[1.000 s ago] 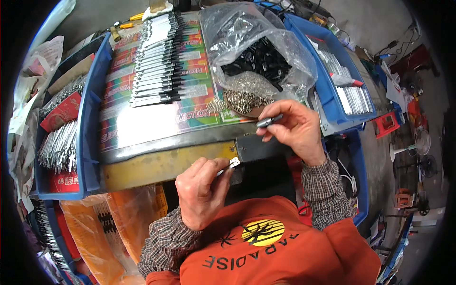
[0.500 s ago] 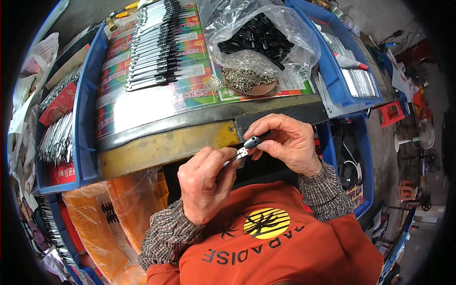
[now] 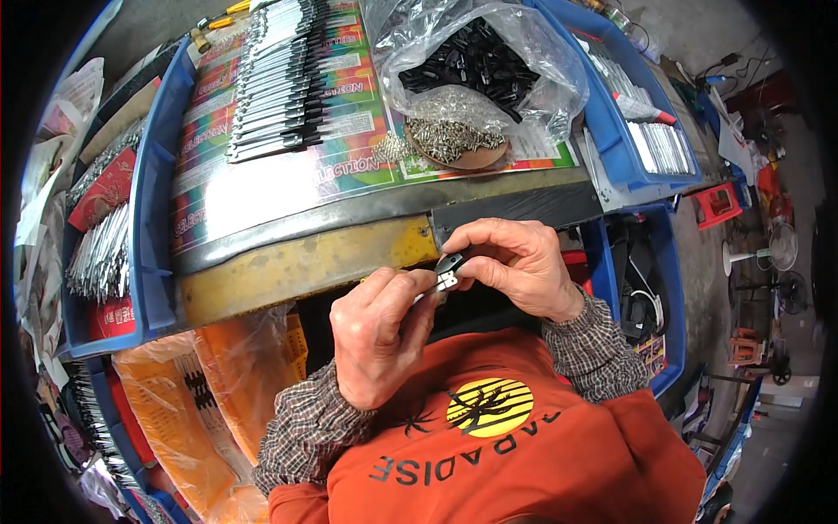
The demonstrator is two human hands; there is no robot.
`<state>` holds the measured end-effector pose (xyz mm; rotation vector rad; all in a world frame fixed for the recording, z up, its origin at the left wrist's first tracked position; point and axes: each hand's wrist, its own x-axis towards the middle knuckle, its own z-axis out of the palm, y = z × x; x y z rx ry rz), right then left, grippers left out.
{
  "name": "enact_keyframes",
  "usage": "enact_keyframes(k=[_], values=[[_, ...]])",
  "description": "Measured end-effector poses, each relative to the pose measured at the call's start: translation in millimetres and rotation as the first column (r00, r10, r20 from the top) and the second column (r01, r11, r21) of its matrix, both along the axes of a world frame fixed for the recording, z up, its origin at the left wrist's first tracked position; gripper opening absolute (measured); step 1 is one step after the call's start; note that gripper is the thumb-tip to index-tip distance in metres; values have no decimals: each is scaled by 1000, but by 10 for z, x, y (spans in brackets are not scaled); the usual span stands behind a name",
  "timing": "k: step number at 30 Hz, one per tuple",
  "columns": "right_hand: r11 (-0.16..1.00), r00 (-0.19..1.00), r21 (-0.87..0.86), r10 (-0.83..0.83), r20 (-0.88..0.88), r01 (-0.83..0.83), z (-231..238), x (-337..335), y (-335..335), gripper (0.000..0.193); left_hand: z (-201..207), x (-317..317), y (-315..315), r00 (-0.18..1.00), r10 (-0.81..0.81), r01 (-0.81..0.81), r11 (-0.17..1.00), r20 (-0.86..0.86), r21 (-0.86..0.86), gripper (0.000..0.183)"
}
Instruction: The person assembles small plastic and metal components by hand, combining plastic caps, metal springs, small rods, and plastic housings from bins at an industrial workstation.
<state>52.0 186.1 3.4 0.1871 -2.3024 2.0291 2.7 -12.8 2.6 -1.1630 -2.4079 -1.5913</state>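
Note:
My left hand (image 3: pixel 377 332) pinches a thin metal strip (image 3: pixel 448 280) whose pale, holed end sticks out past the fingertips. In my right hand (image 3: pixel 515 266), thumb and fingers grip a small black plastic piece (image 3: pixel 450 262) with a hole in it. The black piece lies against the strip's end; whether the two are joined I cannot tell. Both hands are close together, just in front of the table edge. Beyond them, an open clear plastic bag (image 3: pixel 563 100) holds many loose black pieces (image 3: pixel 471 70). Small metal fasteners (image 3: pixel 449 140) are heaped beside the bag on a round brown board (image 3: pixel 480 160).
A row of metal strips with black ends (image 3: pixel 275 83) lies on the colourful printed table cover (image 3: pixel 196 179). Blue bins (image 3: pixel 159 192) of metal strips stand at left, and another blue bin (image 3: pixel 611 162) at right. An orange plastic-lined container (image 3: pixel 166 393) sits below the table.
My right fingers have turned the black piece and brought it down against the strip's end. My left hand keeps its pinch and has barely moved.

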Motion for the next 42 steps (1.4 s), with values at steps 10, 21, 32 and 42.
enact_keyframes(k=[10,21,32,42], values=[[967,989,247,101,-111,-71,56,-91,77,19,-82,10,-2,998,-28,27,999,53,25,20],[992,991,4,128,35,-128,-36,-54,103,18,-117,57,5,999,-16,15,999,36,41,21],[986,986,20,163,32,-164,-54,-52,88,17,-154,45,-7,999,-34,33,999,26,32,20],[990,985,28,137,108,-141,-17,-9,60,13,-166,7,-20,998,-63,63,998,7,24,22]])
